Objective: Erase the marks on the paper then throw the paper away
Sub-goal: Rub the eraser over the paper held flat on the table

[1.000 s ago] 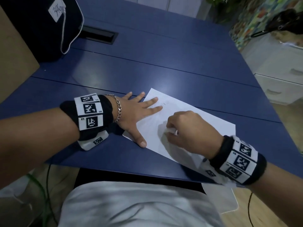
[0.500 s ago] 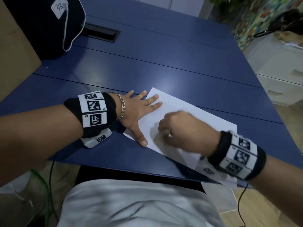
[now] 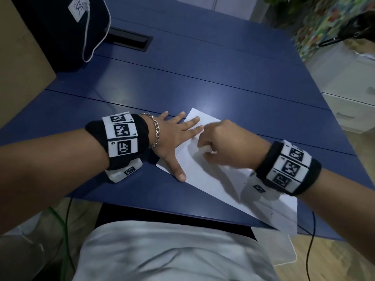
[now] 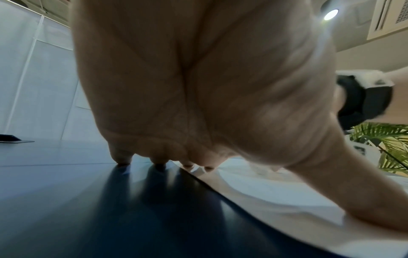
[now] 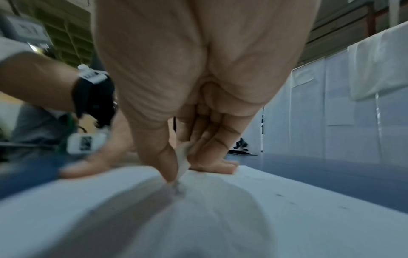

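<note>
Left hand (image 3: 172, 136) lies flat, fingers spread, pressing the smooth white paper (image 3: 213, 179) onto the glossy blue desk (image 3: 203, 78); right hand (image 3: 227, 145) pinches a small pale eraser (image 5: 183, 157) against the sheet

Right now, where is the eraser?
In the right wrist view the eraser is pinched in the right hand, its tip on the paper. In the head view that spot lies just right of the left hand.
</note>
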